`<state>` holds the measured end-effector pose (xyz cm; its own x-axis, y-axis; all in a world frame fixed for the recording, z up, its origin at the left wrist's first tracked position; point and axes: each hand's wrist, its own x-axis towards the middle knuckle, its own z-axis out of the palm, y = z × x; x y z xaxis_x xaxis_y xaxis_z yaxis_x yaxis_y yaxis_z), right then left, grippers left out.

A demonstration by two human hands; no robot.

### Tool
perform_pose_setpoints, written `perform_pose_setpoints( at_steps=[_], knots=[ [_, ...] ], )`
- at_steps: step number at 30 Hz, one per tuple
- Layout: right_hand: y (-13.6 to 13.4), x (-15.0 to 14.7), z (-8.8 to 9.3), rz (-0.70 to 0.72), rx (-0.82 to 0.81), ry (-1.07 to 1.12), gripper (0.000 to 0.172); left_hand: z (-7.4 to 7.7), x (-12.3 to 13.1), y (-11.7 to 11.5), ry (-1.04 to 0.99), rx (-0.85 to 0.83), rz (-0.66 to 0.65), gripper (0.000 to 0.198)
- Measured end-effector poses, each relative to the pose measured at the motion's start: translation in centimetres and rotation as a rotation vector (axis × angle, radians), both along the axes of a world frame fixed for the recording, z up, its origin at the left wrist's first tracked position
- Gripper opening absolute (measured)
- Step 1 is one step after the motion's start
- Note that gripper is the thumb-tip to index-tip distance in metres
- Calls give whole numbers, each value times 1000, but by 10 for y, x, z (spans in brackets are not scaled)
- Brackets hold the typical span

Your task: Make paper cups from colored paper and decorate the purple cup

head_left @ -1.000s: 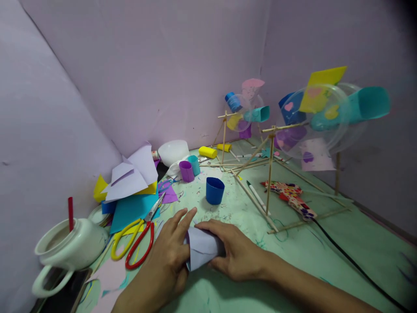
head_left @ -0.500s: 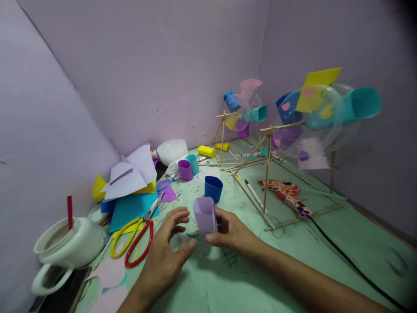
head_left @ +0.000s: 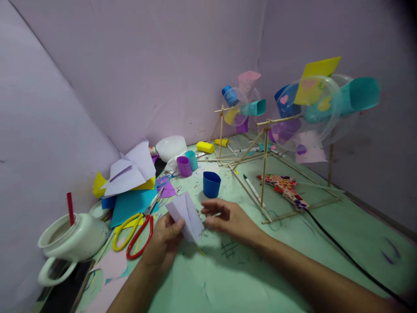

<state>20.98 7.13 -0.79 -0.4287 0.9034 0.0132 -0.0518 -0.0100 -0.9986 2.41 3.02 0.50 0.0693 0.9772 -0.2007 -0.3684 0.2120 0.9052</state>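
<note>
Between thumb and fingers, my left hand (head_left: 167,239) grips a pale lilac paper cup (head_left: 187,215), which is tilted with its seam side showing. My right hand (head_left: 224,217) is just to its right, fingers curved and apart, with nothing held in them. Behind the hands a dark blue paper cup (head_left: 211,184) stands on the table. Farther back, a purple paper cup (head_left: 184,166) and a teal paper cup (head_left: 191,160) stand side by side. Scissors (head_left: 140,230) with one yellow and one red handle lie left of my left hand.
Two stick-framed wheels, a near one (head_left: 319,113) and a far one (head_left: 241,104), carry coloured paper cups at the right. A patterned glue gun (head_left: 285,189) trails a black cord. A white pot (head_left: 73,234) and stacked paper (head_left: 130,174) occupy the left side.
The lilac cup has passed from my right hand to my left and turned onto a slant. My right hand has let go and its fingers have parted.
</note>
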Motion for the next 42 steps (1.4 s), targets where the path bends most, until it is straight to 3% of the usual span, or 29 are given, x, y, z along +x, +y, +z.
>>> perform_pose_setpoints(
  at_steps=[2,5,7,11,14,19,24,26,28,30,31,36,42],
  knots=[
    [6,7,2,-138,11,11,44,0,-4,2,-46,-60,-34,42],
    [10,16,8,-207,96,45,35,-2,-7,3,-42,-104,-126,36],
    [10,20,12,-156,140,69,36,-3,-8,2,-26,-119,-183,37],
    [7,21,16,34,156,67,59,-2,-8,1,16,-132,-326,48],
    [6,19,15,104,129,34,67,-2,-8,2,42,-125,-371,49],
    [4,16,10,107,119,-9,67,-4,-7,4,50,-92,-360,52],
    [0,15,11,62,262,9,58,-1,0,0,201,36,-440,62],
    [4,18,13,-35,342,20,59,1,1,1,237,74,-357,62],
    [16,24,13,-232,380,16,59,4,1,8,289,128,-181,61],
    [32,30,9,-408,346,-56,61,6,0,20,364,187,13,56],
    [41,33,5,-425,308,-133,66,7,-1,27,394,209,85,54],
    [74,30,-15,-277,239,-261,86,-2,3,61,441,259,212,55],
    [90,20,-15,-52,270,-321,100,-23,10,74,528,284,230,51]
  ],
)
